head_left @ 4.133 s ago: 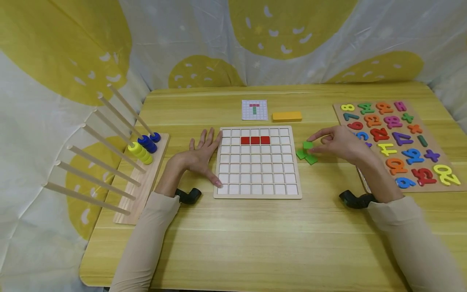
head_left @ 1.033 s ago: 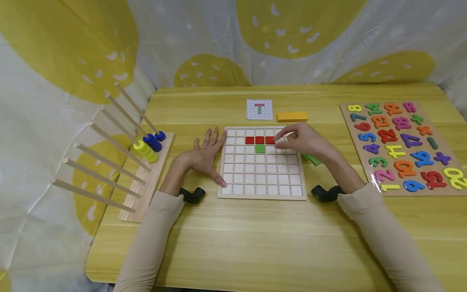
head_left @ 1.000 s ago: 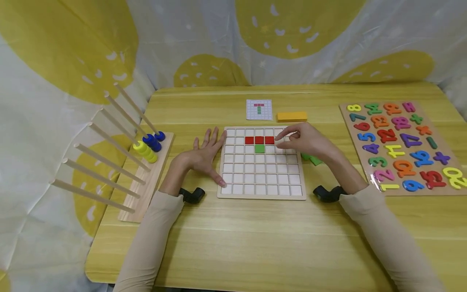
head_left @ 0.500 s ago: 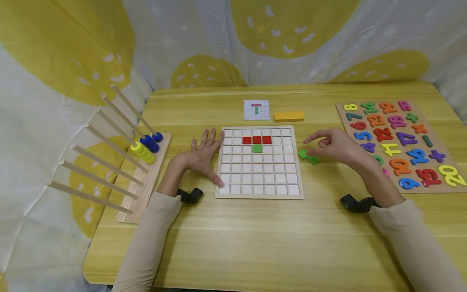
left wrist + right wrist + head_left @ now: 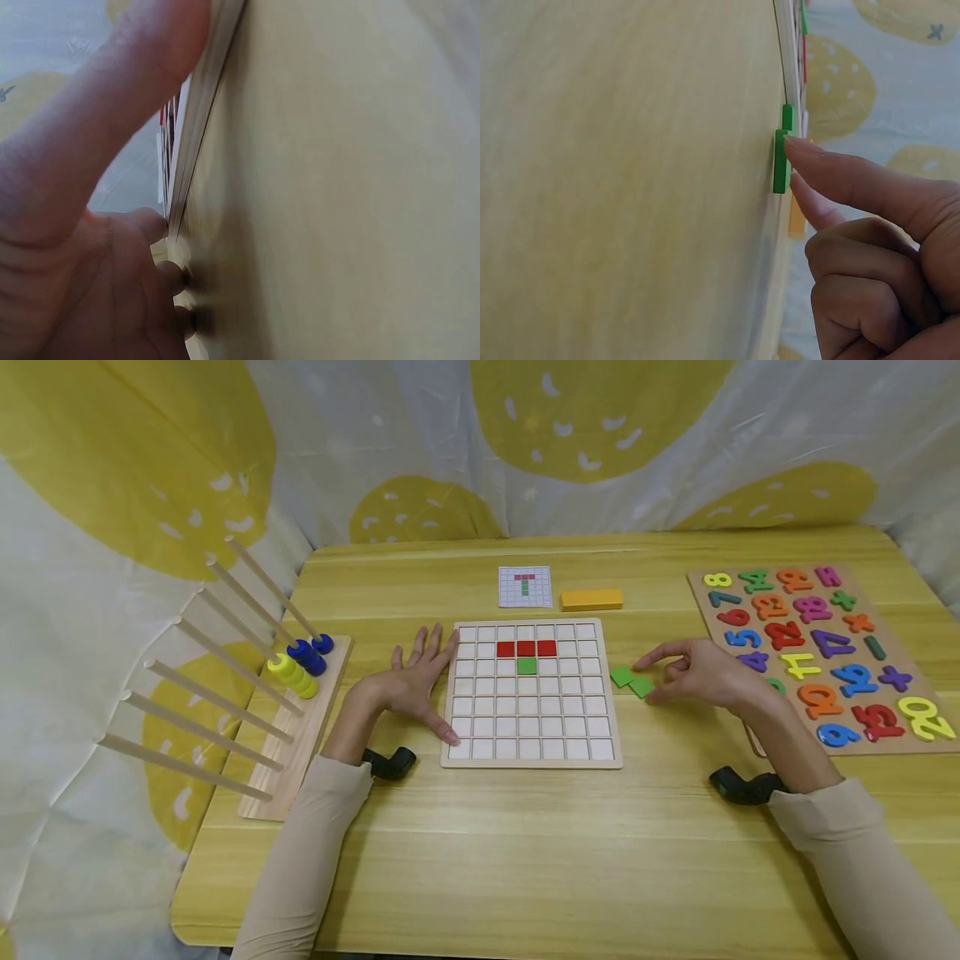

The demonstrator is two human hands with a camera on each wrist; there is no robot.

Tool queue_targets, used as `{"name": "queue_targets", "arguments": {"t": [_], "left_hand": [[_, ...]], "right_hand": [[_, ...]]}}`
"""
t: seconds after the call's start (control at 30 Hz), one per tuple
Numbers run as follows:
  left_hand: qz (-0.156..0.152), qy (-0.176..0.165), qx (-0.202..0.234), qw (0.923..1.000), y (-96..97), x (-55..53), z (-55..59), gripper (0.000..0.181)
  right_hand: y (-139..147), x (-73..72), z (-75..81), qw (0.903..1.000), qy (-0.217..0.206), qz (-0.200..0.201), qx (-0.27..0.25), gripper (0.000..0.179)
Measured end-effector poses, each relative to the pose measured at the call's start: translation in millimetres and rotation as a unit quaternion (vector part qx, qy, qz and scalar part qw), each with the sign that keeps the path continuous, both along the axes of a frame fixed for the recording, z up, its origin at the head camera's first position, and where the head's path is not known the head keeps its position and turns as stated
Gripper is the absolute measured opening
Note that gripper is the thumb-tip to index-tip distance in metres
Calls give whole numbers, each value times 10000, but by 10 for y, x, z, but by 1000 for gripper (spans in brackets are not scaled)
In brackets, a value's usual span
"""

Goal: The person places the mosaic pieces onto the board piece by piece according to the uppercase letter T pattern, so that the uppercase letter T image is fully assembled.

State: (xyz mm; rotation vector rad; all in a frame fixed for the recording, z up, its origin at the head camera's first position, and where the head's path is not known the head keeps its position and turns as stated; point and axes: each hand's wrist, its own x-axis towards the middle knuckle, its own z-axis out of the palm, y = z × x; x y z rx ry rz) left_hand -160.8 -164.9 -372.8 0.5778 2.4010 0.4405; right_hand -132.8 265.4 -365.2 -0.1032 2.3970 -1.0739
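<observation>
My left hand (image 5: 412, 683) lies spread at the left edge of a wooden grid board (image 5: 533, 763), thumb on its lower left corner and forefinger at its upper left. Three red square tiles (image 5: 527, 648) sit in a row in the board's cells, with one green tile (image 5: 527, 666) directly below the middle one. Right of the board, two green tiles (image 5: 622, 677) lie partly overlapping on the table. My right hand (image 5: 701, 675) is beside them, thumb tip at the nearer tile (image 5: 781, 162), forefinger a little apart beyond it. The other fingers are curled in.
A card (image 5: 525, 587) with a red and green T pattern and a yellow-orange block (image 5: 592, 600) lie beyond the board. A wooden peg abacus (image 5: 273, 777) with yellow and blue beads stands left. A colourful number puzzle board (image 5: 873, 747) lies right. A patterned curtain hangs behind.
My right hand has moved from over the board back to the loose green tiles. Since the oldest frame one green tile has come onto the board. My left hand holds its place.
</observation>
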Motion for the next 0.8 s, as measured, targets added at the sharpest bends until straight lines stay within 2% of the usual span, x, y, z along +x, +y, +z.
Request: {"name": "queue_targets", "arguments": {"t": [0.3, 0.8], "left_hand": [[12, 10, 5, 10000, 4, 1, 7, 159], [2, -2, 55, 10000, -6, 8, 8, 159]], "right_hand": [[15, -19, -57, 9999, -98, 72, -111, 49], [3, -32, -71, 9995, -174, -13, 269, 47]]}}
